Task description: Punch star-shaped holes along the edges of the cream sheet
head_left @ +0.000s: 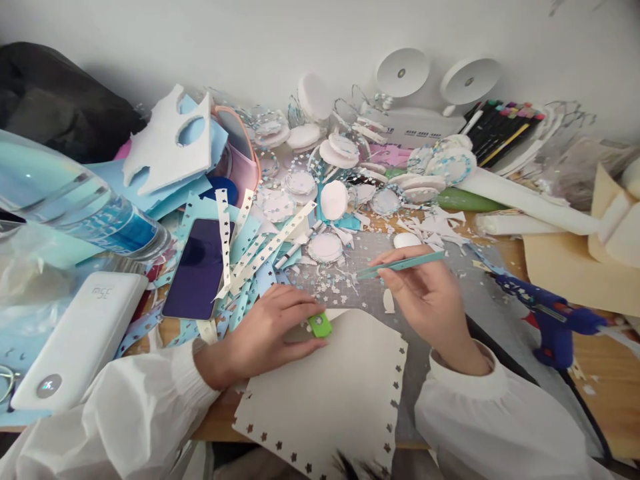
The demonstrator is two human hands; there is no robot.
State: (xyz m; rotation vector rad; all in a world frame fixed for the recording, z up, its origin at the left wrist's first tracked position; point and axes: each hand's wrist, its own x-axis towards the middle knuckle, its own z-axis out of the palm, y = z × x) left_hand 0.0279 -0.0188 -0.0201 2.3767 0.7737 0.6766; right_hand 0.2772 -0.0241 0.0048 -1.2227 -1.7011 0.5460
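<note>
My left hand (265,327) pinches one small green punch (320,325) onto the top edge of the white card sheet (325,393). My right hand (425,293), at three o'clock, grips one teal tweezers (400,265). Star holes line the right and bottom edges; I'd judge the top edge is left.

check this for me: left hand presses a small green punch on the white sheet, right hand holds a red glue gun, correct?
Not quite. In the head view the right hand holds a thin teal tool, not a glue gun. The left hand does press the green punch on the white sheet.
</note>
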